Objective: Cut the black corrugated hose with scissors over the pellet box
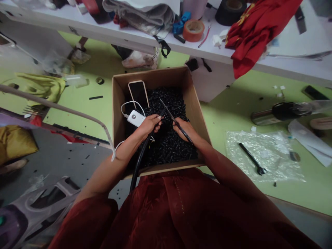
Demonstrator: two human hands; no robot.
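Observation:
Over a cardboard box filled with short black tube pieces, both my hands are at work. My left hand is closed around a long black corrugated tube, whose length hangs down over the box's near wall. In my right hand is a pair of scissors, its blades pointing up and left, close to the tube's upper end. Whether the blades touch the tube, I cannot tell. A phone leans inside the box's far left corner, and a white device with a cable lies beside my left hand.
A white shelf crosses the far side, holding orange tape and a red cloth. On the green surface at right lie a steel bottle and a clear plastic bag. A grey bent rod reaches in from the left.

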